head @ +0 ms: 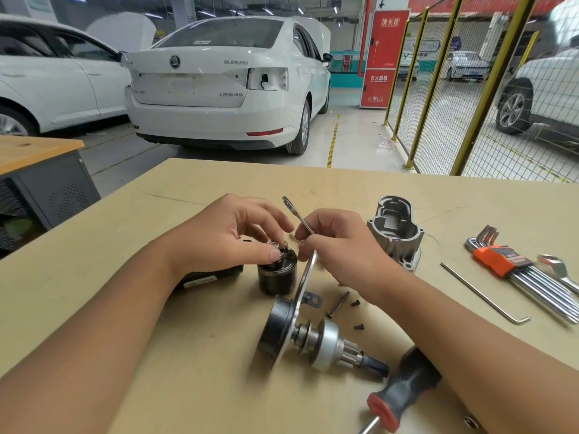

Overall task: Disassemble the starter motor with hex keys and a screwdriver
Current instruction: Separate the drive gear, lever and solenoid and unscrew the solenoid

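A black solenoid cylinder [277,277] stands upright mid-table. My left hand [228,233] curls over its top, thumb and fingertips pinching at the small metal terminal there. My right hand [341,242] grips a flat silver wrench [296,214] whose open end points up and away. In front lies the armature and drive-gear assembly [313,336] with its round plate. The grey aluminium nose housing [395,228] sits to the right. A loose hex key [484,296] and a hex key set in an orange holder [501,261] lie further right. A black-and-red screwdriver [404,386] lies under my right forearm.
A long bolt [338,303] and small black screws [358,326] lie between the parts. A second wrench [560,270] rests at the right edge. A black rectangular part [213,275] sits under my left wrist. Beyond the table [188,189] stand white cars and a yellow mesh fence.
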Motion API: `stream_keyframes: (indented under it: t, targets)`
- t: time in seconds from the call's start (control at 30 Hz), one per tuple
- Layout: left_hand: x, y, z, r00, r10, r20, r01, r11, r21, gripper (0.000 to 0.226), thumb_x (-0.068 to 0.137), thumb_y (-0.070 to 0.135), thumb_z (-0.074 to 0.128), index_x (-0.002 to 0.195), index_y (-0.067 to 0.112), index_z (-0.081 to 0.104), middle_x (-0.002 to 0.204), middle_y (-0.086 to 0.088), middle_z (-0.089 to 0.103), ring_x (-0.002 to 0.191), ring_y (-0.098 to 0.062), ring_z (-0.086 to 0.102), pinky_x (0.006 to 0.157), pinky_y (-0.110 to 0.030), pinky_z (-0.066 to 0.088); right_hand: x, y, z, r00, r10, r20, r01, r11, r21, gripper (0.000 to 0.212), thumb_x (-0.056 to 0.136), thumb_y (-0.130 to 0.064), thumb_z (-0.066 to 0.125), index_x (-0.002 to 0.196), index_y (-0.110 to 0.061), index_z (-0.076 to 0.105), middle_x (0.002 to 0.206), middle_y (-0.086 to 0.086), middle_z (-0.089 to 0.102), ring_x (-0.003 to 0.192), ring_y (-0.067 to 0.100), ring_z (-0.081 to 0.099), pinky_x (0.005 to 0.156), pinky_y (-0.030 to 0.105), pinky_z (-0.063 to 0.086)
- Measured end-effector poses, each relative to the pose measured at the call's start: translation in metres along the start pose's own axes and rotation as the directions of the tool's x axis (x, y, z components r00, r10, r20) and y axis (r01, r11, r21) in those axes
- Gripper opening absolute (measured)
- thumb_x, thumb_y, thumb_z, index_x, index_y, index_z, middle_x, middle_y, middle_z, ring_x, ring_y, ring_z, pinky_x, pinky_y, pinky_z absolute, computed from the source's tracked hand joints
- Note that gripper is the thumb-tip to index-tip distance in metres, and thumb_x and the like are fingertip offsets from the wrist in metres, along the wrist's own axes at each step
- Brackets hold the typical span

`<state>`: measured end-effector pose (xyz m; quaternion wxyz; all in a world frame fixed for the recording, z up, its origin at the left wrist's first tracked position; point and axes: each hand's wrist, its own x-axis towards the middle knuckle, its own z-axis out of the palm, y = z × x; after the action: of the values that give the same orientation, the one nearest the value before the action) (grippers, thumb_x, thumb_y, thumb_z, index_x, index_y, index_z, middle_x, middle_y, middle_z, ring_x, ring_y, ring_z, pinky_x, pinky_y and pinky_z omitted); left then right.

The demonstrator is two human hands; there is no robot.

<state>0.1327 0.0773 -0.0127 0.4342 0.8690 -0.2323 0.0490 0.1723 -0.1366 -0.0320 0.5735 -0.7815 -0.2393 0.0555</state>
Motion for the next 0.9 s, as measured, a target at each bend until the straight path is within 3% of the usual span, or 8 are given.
stream_keyframes:
  t: [0.1, 0.3, 0.6, 0.7, 0.8, 0.9]
  targets:
    - [0.0008, -0.0002, 0.0023, 0.997, 0.004, -0.071, -0.003, 1.0, 0.007, 0.026, 0.07, 0.04, 0.084, 0.078, 0.017, 0.077, 0.111, 0.007, 0.073, 0.101, -0.018, 0.071, 0.086, -0.031, 0.057, 0.0005, 0.0014, 0.0001, 1.0, -0.005, 0.001, 0.005, 1.0, 0.001, 0.015, 0.083, 0.003, 0.063, 0.084, -0.009, 0.07, 0.084, 0.028, 0.069, 0.047, 0.004, 0.046, 0.043, 0.014, 0.035]
    - [-0.0011, -0.0014, -0.0018, 1.0, 0.021, -0.012, -0.021, 0.999, -0.032, 0.019, 0.075, 0.028, 0.077, 0.089, 0.016, 0.08, 0.119, 0.002, 0.073, 0.116, -0.025, 0.068, 0.1, -0.052, 0.054, 0.001, 0.0012, 0.0002, 1.0, -0.01, 0.005, 0.009, 1.0, 0.014, 0.014, 0.083, 0.004, 0.063, 0.086, -0.007, 0.07, 0.084, 0.026, 0.07, 0.043, -0.002, 0.046, 0.041, 0.011, 0.035]
    - [0.0002, -0.0009, 0.0013, 0.999, 0.026, -0.035, -0.025, 1.0, 0.018, 0.026, 0.072, 0.042, 0.081, 0.077, 0.018, 0.072, 0.113, 0.006, 0.074, 0.11, -0.02, 0.069, 0.088, -0.03, 0.054, 0.0006, 0.0015, -0.0001, 1.0, 0.001, -0.002, -0.001, 1.0, 0.014, 0.014, 0.083, 0.004, 0.063, 0.085, -0.007, 0.07, 0.084, 0.024, 0.071, 0.045, -0.001, 0.05, 0.044, 0.011, 0.037]
    - [0.0003, 0.0016, 0.0004, 1.0, 0.003, -0.023, -0.003, 1.0, 0.006, 0.026, 0.071, 0.044, 0.081, 0.081, 0.021, 0.073, 0.115, 0.006, 0.073, 0.111, -0.02, 0.068, 0.09, -0.034, 0.054, 0.0002, 0.0005, -0.0003, 1.0, 0.004, -0.002, -0.004, 1.0, 0.013, 0.014, 0.084, 0.005, 0.063, 0.085, -0.007, 0.07, 0.084, 0.025, 0.071, 0.044, -0.002, 0.049, 0.042, 0.01, 0.036]
    - [-0.0018, 0.0044, -0.0025, 0.998, 0.035, 0.048, -0.036, 0.999, 0.016, 0.028, 0.077, 0.032, 0.078, 0.099, 0.015, 0.079, 0.124, 0.004, 0.072, 0.12, -0.023, 0.065, 0.102, -0.045, 0.051, -0.0008, -0.0005, -0.0004, 1.0, 0.011, -0.003, -0.011, 1.0, 0.013, 0.013, 0.084, 0.004, 0.062, 0.086, -0.006, 0.07, 0.086, 0.027, 0.07, 0.039, -0.002, 0.046, 0.037, 0.011, 0.033]
    - [-0.0024, 0.0056, -0.0042, 0.997, 0.036, 0.069, -0.037, 0.999, 0.018, 0.021, 0.079, 0.007, 0.071, 0.098, 0.011, 0.08, 0.126, 0.0, 0.072, 0.124, -0.026, 0.064, 0.105, -0.057, 0.048, -0.0013, -0.0008, -0.001, 1.0, 0.013, -0.006, -0.013, 1.0, 0.01, 0.012, 0.084, 0.003, 0.062, 0.087, -0.006, 0.07, 0.087, 0.027, 0.071, 0.039, -0.002, 0.046, 0.036, 0.01, 0.033]
